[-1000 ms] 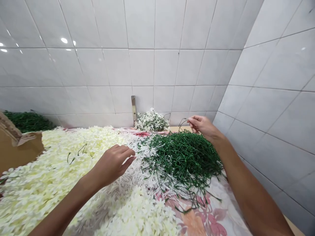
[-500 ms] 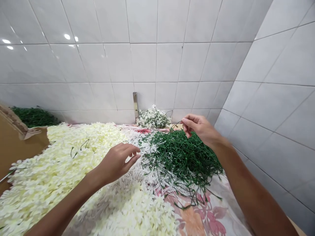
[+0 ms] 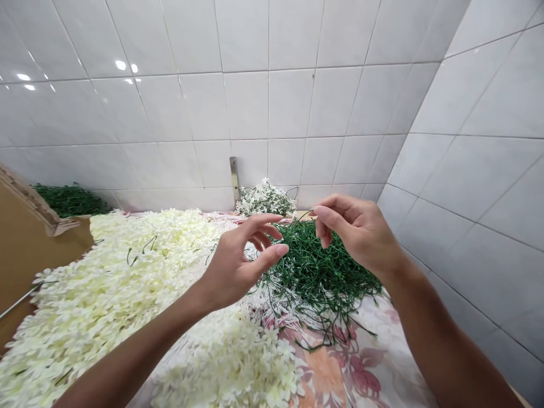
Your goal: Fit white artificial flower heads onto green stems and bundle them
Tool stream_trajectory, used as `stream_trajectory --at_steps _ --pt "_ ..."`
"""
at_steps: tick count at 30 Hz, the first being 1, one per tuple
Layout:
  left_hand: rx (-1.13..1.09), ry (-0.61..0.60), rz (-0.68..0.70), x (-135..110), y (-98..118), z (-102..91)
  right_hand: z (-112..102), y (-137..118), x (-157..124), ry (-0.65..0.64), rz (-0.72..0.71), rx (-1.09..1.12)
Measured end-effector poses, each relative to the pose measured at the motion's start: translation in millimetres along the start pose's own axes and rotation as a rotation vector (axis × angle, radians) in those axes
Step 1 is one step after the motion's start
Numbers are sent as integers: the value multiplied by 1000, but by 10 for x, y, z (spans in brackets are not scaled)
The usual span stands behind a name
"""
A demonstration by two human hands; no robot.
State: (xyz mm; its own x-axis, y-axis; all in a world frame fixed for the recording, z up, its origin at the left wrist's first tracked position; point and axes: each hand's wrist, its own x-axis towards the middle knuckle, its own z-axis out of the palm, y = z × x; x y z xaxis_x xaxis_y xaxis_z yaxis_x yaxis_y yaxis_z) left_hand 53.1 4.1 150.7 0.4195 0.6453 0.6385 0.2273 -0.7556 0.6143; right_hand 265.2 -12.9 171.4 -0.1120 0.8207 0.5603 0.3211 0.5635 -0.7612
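Left hand (image 3: pixel 240 263): grip spread, just above the cream flowers (image 3: pixel 127 283). Right hand (image 3: pixel 355 232): grip pinching a thin green stem (image 3: pixel 306 215), above the stem pile (image 3: pixel 327 266).

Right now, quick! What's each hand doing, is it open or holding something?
Left hand: open, fingers curved, holding nothing I can see.
Right hand: closed in a pinch, seems to hold a thin green stem.

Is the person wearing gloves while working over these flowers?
No, the left hand and right hand are both bare above the green stems.
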Motion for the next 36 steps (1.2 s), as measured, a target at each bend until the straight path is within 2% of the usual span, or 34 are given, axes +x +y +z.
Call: stream_trajectory --at_steps 6,11,15,19,21,25,30,33,36 --pt "-16 66 93 47 40 88 -37 -92 -38 -8 -14 27" --pt "53 114 135 3 20 33 -48 -99 -45 -113 -11 97" --pt "48 144 158 -65 2 -27 -13 -47 -33 -131 -29 87" --pt "117 131 214 -114 13 -36 91 -39 -18 -314 -55 -141" --pt "185 119 262 -124 20 -17 174 -61 -30 -359 -58 -137" --pt "299 163 369 -130 1 31 321 -106 -82 -220 19 -22" --pt "469 253 459 -127 -40 61 380 -56 -79 -225 101 54" --pt "500 284 456 -125 -44 59 394 0 -56 -223 92 218" --pt "462 230 395 -120 -48 41 403 16 -48 -211 121 320"
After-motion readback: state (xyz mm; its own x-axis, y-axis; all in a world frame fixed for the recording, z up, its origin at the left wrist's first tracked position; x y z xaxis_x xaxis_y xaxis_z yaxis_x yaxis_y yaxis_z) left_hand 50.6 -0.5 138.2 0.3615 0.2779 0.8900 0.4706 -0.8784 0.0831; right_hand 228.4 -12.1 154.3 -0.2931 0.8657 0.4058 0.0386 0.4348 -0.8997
